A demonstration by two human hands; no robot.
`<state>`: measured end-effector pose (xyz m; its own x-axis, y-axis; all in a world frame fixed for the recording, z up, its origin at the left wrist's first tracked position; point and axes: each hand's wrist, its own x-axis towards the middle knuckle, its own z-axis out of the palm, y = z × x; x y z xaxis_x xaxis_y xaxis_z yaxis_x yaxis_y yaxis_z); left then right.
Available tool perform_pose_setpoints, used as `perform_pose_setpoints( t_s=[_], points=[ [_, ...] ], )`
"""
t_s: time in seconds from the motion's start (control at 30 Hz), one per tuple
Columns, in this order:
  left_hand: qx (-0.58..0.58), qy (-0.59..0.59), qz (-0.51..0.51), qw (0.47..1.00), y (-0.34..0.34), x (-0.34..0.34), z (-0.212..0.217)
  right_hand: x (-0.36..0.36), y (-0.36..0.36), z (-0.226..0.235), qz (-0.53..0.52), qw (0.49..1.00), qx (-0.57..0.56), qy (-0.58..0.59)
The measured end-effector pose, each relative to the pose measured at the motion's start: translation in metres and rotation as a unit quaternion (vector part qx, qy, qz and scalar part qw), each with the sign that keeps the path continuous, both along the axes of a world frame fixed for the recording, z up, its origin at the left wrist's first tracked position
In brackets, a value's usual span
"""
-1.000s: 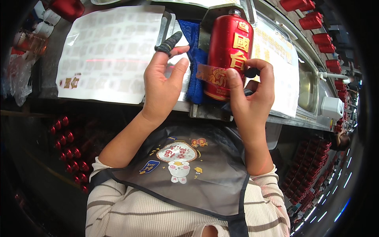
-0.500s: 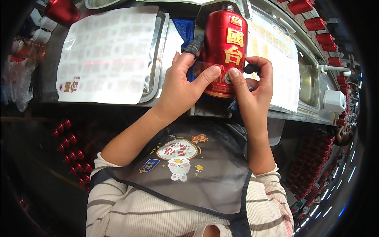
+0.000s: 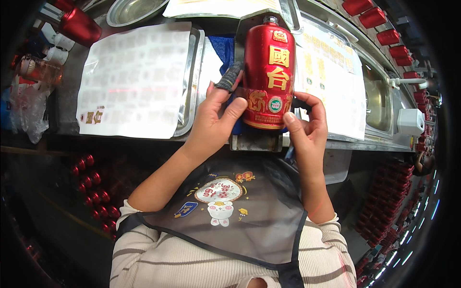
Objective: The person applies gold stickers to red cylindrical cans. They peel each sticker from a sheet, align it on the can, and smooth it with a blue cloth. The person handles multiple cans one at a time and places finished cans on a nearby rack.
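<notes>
Both forearms (image 3: 165, 180) angle forward, the left hand (image 3: 211, 117) and right hand (image 3: 309, 132) facing each other, thumbs (image 3: 234, 110) extended, fingers (image 3: 313, 101) bent.

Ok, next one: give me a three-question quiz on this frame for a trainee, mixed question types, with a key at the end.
1. True or false: the red bottle is between the left hand and the right hand.

2. Multiple choice: what does the left hand wear?
A) a full yellow glove
B) a dark grey finger cover
C) a wristwatch

3. Fill in the blank: the cloth that shows just left of the bottle is ____ in colour.

Key: 1. true; 2. B; 3. blue.
</notes>
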<state>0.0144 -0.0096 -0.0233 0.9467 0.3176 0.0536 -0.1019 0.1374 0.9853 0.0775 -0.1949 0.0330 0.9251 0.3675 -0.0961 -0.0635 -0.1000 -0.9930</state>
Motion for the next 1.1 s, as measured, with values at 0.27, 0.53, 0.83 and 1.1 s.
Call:
perform_pose_setpoints(
  t_s=[0.27,0.53,0.83,1.1],
  points=[
    [0.078,-0.013,-0.032,0.996,-0.004,-0.004,0.008,-0.001,-0.002,-0.009,-0.018,0.999,0.016,0.026],
    [-0.001,-0.014,0.043,0.999,-0.017,0.003,0.034,0.005,-0.007,-0.004,-0.024,0.997,0.038,0.067],
    [0.017,0.055,0.042,0.997,-0.024,0.017,0.056,0.025,-0.022,-0.005,-0.070,0.955,0.200,0.209],
    [0.155,-0.013,-0.038,0.987,0.024,-0.005,0.037,0.002,0.015,-0.003,-0.022,0.998,0.050,-0.010]
  ],
)
